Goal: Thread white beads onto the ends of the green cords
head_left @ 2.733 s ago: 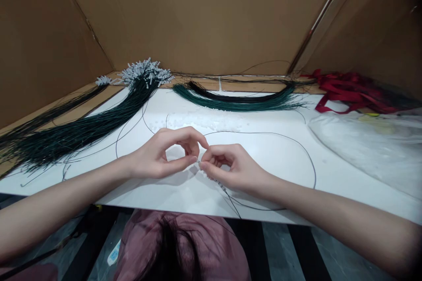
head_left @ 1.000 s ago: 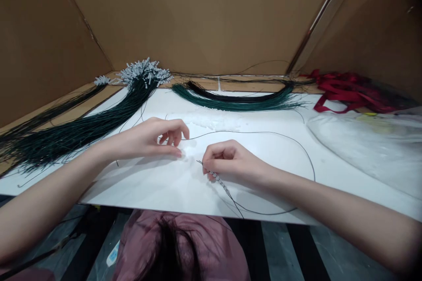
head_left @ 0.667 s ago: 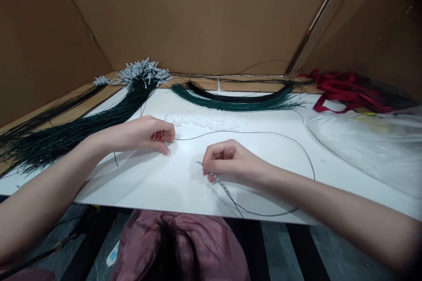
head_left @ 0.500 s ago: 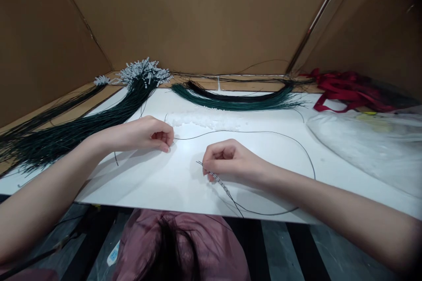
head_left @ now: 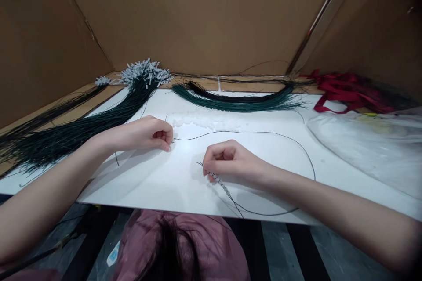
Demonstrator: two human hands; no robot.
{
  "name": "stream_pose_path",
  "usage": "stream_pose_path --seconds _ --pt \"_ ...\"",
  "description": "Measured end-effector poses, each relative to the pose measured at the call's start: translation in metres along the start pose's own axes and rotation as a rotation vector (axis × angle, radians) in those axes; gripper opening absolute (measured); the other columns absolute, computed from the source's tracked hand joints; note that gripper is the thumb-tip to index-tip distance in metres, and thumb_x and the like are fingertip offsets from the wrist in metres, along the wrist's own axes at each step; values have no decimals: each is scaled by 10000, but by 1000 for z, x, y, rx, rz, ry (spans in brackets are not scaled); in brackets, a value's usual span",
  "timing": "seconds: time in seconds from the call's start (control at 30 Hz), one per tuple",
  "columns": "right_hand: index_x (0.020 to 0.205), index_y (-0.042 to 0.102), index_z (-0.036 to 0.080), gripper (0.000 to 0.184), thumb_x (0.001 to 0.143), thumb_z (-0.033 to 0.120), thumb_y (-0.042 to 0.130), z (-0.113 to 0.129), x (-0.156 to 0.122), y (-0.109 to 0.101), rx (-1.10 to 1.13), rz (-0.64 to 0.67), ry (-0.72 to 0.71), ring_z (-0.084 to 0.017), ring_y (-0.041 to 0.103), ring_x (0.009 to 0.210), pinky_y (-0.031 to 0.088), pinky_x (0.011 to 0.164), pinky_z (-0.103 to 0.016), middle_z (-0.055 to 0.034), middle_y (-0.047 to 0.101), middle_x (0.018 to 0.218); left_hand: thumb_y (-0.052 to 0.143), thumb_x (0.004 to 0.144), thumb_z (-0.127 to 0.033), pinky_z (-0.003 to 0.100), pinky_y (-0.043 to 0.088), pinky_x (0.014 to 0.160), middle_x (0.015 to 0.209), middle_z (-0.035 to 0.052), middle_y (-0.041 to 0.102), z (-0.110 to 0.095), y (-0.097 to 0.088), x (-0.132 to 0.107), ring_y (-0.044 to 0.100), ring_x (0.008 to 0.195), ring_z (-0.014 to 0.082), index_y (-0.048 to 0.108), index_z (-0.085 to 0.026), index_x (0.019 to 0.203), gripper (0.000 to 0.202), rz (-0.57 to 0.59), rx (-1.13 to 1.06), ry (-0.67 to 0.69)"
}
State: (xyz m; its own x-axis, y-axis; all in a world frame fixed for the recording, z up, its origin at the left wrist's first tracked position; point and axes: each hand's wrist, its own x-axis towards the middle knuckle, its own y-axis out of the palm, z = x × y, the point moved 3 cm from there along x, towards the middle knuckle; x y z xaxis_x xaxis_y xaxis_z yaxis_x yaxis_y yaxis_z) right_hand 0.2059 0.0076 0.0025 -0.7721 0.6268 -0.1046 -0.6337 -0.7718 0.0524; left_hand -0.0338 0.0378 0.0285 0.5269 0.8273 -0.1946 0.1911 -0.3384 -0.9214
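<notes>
My right hand [head_left: 222, 158] is closed in a pinch on a beaded cord [head_left: 220, 182], a dark thin strand with small white beads strung close together. Two short cord tips poke out on the left of its fingertips. From the beads' lower end the cord [head_left: 273, 132] loops round under my right forearm, then back left across the table. It reaches the fingers of my left hand [head_left: 153, 134], which are pinched together on it. Just behind the hands lies a heap of small white beads [head_left: 204, 119], too fine to tell one by one.
A thick bundle of dark green cords [head_left: 95, 125] with white beaded ends [head_left: 143, 72] lies at left. Loose green and black cords [head_left: 231, 103] lie along the back of the white table [head_left: 145, 189]. Red ribbon [head_left: 349, 92] and a clear plastic bag [head_left: 362, 145] are at right. Cardboard walls [head_left: 198, 17] stand behind.
Almost nothing differs. My left hand has shifted very slightly, and a short cord tip now shows beside its fingertips. My right hand keeps its pinch on the beaded cord.
</notes>
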Motion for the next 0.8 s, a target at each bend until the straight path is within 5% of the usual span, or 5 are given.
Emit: stream_pose_path --seconds 0.3,0.6,0.8 --pt "693 668 116 102 764 188 658 0 2 0 3 -1 1 -95 567 584 448 585 -216 -4 619 609 640 871 -341 197 380 580 730 3 659 -13 -2 -2 544 670 119 671 -165 809 190 -55 -106 93" --pt "701 658 133 81 763 183 669 2 0 2 -31 -25 3 -98 563 597 429 593 -221 -6 637 623 739 824 -191 207 543 709 851 57 717 -46 18 -3 672 760 124 656 -130 883 119 -182 -733 258" --pt "748 658 129 61 733 180 689 -3 0 2 -37 -55 -44 -105 569 597 433 601 -237 -7 650 647 780 776 -108 195 584 694 817 49 747 -59 39 4 721 740 130 665 -120 877 153 -146 -1069 277"
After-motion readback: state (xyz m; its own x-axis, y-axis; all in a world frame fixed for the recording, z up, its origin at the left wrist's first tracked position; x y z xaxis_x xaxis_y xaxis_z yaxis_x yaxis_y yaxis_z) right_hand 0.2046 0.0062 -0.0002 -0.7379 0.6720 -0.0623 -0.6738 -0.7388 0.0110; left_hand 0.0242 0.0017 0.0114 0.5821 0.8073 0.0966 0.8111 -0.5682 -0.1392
